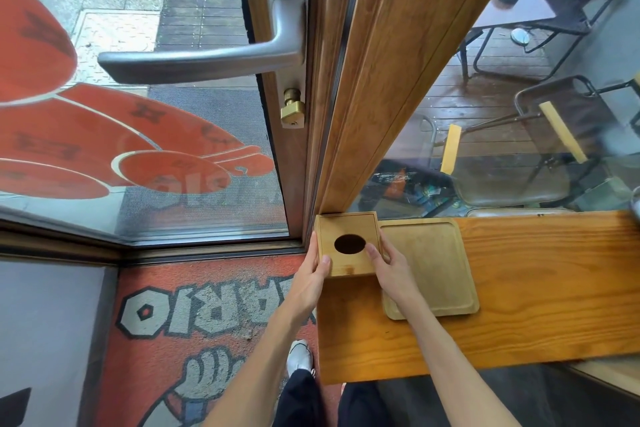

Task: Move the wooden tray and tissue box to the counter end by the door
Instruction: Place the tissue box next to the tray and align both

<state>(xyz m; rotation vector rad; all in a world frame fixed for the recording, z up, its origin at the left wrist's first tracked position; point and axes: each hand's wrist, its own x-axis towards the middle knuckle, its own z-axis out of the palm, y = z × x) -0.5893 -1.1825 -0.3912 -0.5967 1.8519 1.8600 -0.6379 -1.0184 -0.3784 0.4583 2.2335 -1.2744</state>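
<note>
A square wooden tissue box [348,227] with a dark oval hole in its lid stands on the far left corner of the wooden counter [540,291], against the door frame. My left hand [313,269] grips its left side and my right hand [388,265] grips its right side. Right beside the box lies a flat wooden tray [436,263] with a raised rim; my right wrist covers the tray's left edge.
A glass door with a metal handle [207,57] and brass lock [292,109] stands left of the counter. Behind the counter is a window with chairs outside. A red printed doormat [207,322] lies on the floor below.
</note>
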